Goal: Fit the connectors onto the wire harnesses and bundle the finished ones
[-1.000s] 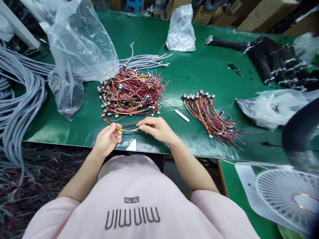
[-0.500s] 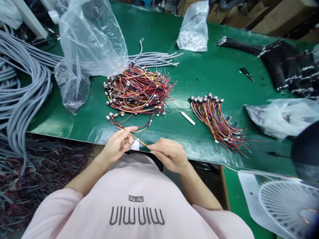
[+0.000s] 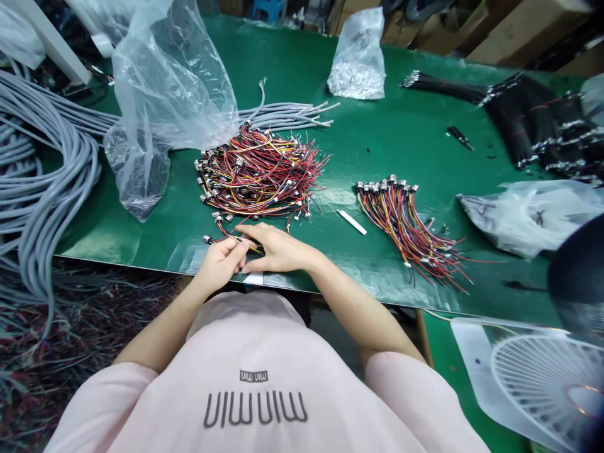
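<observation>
My left hand [image 3: 221, 259] is closed in a pinch on a wired connector [image 3: 208, 240], whose round metal end sticks out to the left over the table. Its thin red, black and yellow wires pass between my thumb and fingers. Right beside it, my right hand [image 3: 282, 246] reaches across from the right, thumb and fingers apart around the wires, and part of the wires is hidden under it. Just beyond both hands lies a big tangled pile of wired connectors [image 3: 264, 170]. A smaller, aligned bunch of wired connectors [image 3: 401, 220] rests to the right.
A white pen-like stick [image 3: 352, 222] lies between the two piles. Grey cables [image 3: 56, 126] and a clear plastic bag [image 3: 174, 82] take up the left. Black wire bundles [image 3: 514, 119], a white bag [image 3: 533, 214] and a fan [image 3: 542, 377] are on the right.
My right hand has moved left and forward, from the wire ends to beside my left hand, and its fingers have spread. The left hand still pinches the wires.
</observation>
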{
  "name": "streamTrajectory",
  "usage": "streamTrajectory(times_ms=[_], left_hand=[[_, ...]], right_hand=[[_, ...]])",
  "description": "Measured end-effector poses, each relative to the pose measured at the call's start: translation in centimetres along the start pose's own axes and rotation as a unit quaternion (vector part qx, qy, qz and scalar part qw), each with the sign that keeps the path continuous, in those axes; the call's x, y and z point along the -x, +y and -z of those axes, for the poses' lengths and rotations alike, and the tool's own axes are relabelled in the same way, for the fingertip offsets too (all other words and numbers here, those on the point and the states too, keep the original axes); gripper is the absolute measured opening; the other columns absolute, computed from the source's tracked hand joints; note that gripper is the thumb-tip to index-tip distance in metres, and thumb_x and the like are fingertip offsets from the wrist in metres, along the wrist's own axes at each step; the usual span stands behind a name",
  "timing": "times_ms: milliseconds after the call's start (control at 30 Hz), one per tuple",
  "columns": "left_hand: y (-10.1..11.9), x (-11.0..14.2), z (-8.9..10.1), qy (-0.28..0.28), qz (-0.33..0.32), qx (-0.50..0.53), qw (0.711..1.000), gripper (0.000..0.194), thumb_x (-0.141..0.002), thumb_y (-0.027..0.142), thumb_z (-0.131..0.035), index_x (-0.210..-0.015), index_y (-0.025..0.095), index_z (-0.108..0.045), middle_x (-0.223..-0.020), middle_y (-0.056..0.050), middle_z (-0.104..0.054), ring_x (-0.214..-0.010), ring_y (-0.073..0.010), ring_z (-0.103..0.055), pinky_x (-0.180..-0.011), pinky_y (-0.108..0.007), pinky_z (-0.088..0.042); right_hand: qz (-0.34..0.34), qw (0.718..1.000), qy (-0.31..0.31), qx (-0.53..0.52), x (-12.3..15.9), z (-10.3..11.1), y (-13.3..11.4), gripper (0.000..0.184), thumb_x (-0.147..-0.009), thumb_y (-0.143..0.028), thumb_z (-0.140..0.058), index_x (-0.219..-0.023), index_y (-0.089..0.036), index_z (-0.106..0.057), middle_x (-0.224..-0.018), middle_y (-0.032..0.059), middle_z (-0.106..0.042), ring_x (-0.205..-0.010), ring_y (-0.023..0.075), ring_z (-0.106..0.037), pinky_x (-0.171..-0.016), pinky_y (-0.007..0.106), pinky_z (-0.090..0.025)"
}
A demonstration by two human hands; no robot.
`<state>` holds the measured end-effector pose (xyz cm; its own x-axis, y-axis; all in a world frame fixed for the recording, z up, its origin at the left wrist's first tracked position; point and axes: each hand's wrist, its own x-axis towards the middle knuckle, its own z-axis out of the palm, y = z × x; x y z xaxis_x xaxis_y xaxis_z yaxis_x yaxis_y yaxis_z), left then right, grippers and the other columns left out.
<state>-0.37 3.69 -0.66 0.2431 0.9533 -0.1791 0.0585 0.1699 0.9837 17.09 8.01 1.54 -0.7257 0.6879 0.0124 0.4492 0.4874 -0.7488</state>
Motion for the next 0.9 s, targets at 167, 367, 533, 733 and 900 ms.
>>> streamTrajectory(times_ms=[167, 367, 533, 733, 900], left_hand=[[-0.2, 0.5, 2.1, 0.115, -0.154, -0.203, 0.96, 0.018, -0.086, 0.034, -0.062, -0.086, 0.018, -0.072, -0.068, -0.001, -0.063, -0.057, -0.012, -0.054, -0.057, -0.023, -0.043], [-1.8, -0.5, 4.2, 0.172, -0.21, -0.369, 0.889, 0.018, -0.085, 0.031, -0.064, -0.098, 0.018, -0.068, -0.098, -0.007, -0.069, -0.07, -0.0157, -0.056, -0.068, -0.028, -0.045], [-1.7, -1.0, 4.4, 0.214, -0.228, -0.385, 0.868, 0.018, -0.087, 0.03, -0.062, -0.099, 0.017, -0.066, -0.091, -0.007, -0.066, -0.073, -0.0171, -0.058, -0.071, -0.029, -0.046], [-0.9, -2.4, 5.5, 0.178, -0.252, -0.438, 0.845, 0.026, -0.09, 0.026, -0.057, -0.113, 0.019, -0.066, -0.113, -0.01, -0.066, -0.101, -0.0227, -0.061, -0.085, -0.034, -0.048], [-2.1, -2.4, 6.7, 0.13, -0.282, -0.47, 0.826, 0.02, -0.093, 0.023, -0.053, -0.095, 0.02, -0.073, -0.1, -0.008, -0.071, -0.09, -0.0211, -0.062, -0.082, -0.033, -0.047]], right_hand=[[-0.037, 0.945, 0.01, -0.325, -2.8, -1.2, 1.8, 0.054, -0.077, -0.022, -0.066, -0.129, -0.014, -0.053, -0.08, -0.0019, -0.066, -0.068, 0.0103, -0.058, -0.066, 0.024, -0.049], [-0.085, 0.88, 0.091, -0.458, -3.4, -0.7, 1.8, 0.033, -0.072, -0.032, -0.076, -0.101, -0.017, -0.07, -0.089, 0.0005, -0.072, -0.081, 0.0119, -0.067, -0.083, 0.028, -0.054], [-0.056, 0.866, 0.156, -0.472, -3.6, 0.7, 0.8, 0.034, -0.07, -0.036, -0.08, -0.098, -0.019, -0.071, -0.092, 0.0012, -0.074, -0.083, 0.0122, -0.069, -0.087, 0.029, -0.057], [-0.067, 0.886, 0.083, -0.452, -3.3, 1.0, 0.7, 0.035, -0.072, -0.037, -0.079, -0.099, -0.017, -0.07, -0.086, 0.0017, -0.073, -0.075, 0.0122, -0.069, -0.068, 0.025, -0.06], [-0.084, 0.86, 0.207, -0.458, -3.3, 0.9, 1.5, 0.032, -0.074, -0.039, -0.076, -0.096, -0.017, -0.069, -0.08, 0.0001, -0.074, -0.069, 0.011, -0.071, -0.072, 0.025, -0.059]])
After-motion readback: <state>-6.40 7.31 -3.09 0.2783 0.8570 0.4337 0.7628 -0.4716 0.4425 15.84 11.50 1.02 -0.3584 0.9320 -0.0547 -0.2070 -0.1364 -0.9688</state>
